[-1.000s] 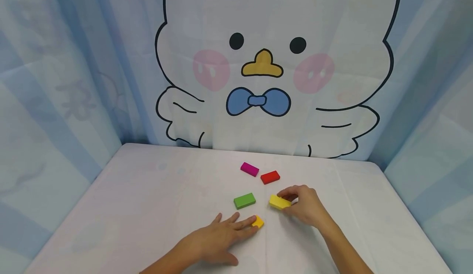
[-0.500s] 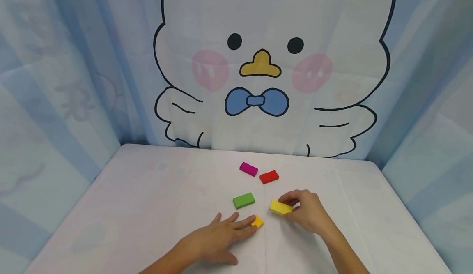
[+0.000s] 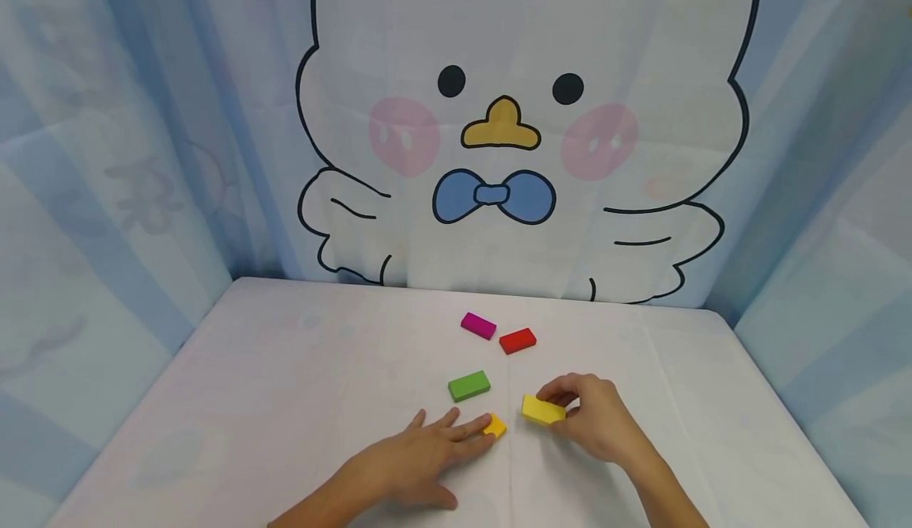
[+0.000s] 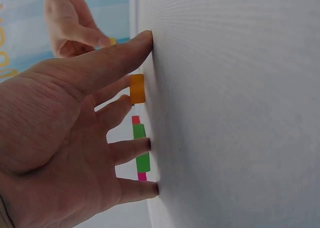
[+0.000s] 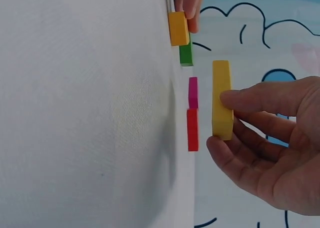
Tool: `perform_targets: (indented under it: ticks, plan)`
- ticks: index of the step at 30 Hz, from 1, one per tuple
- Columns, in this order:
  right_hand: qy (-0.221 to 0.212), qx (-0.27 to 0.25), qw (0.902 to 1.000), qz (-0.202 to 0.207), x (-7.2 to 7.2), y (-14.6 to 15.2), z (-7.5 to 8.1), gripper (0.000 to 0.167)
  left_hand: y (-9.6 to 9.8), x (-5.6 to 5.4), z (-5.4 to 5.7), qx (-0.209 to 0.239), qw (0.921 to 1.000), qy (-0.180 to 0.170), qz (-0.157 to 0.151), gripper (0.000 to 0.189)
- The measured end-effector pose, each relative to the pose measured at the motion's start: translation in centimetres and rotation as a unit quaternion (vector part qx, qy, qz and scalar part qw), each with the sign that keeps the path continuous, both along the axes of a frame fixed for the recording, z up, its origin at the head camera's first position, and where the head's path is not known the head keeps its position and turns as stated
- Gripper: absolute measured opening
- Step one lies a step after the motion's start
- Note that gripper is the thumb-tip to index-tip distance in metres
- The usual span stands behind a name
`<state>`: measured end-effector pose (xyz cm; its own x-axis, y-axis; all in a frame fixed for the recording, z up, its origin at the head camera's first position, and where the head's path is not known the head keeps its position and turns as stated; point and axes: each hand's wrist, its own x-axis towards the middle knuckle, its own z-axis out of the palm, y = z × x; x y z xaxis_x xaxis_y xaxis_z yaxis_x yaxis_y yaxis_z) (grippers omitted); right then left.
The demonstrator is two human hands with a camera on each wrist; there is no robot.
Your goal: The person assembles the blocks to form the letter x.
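Observation:
My right hand [image 3: 598, 419] pinches a yellow rectangular block [image 3: 543, 410] between thumb and fingers. In the right wrist view the yellow block [image 5: 222, 100] is held off the tabletop. My left hand [image 3: 420, 458] lies spread on the table, fingers straight, with two fingertips on an orange block [image 3: 496, 427] that they partly cover. From the left wrist, the orange block [image 4: 137, 88] shows flat on the surface beyond the thumb. Just behind it lies a green block [image 3: 469, 385], apart from both hands.
A magenta block [image 3: 479, 325] and a red block [image 3: 518, 341] lie near each other farther back on the white-covered table [image 3: 285, 370]. A curtain [image 3: 506, 251] with a cartoon bird stands along the back edge, and pale blue curtains flank both sides.
My right hand has drawn the yellow block slightly back toward me, off its earlier place beside the green block. My left hand stays put on the orange block.

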<state>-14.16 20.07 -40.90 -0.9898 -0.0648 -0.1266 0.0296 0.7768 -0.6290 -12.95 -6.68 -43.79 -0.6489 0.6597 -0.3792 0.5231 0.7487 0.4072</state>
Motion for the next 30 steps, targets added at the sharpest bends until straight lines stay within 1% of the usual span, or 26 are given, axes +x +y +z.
perform_targets:
  ticks: [6,13,17,20,23,30]
  plan:
    - [-0.008,0.001,0.9999,0.012,0.4,-0.1,0.3,0.034,-0.1,0.2,0.0,0.004,1.0000,0.001,-0.004,0.085]
    - [-0.021,0.020,0.9991,0.031,0.6,-0.1,0.2,0.034,-0.2,0.2,-0.1,0.009,0.9999,0.007,-0.012,0.085]
    - [-0.023,0.018,0.9980,0.056,0.7,0.0,0.0,0.035,-0.1,0.1,-0.1,0.008,0.9998,0.013,-0.013,0.086]
    - [-0.024,0.013,0.9962,0.083,0.8,0.1,-0.2,0.035,-0.1,0.1,-0.1,0.005,0.9998,0.016,-0.011,0.086]
    - [-0.034,0.005,0.9943,0.101,0.8,0.1,-0.4,0.034,-0.1,0.1,-0.1,0.006,0.9998,0.015,-0.011,0.086]
    - [-0.057,-0.001,0.9927,0.106,0.9,-0.2,-0.8,0.034,-0.1,0.0,-0.3,0.010,0.9999,0.003,-0.013,0.086]
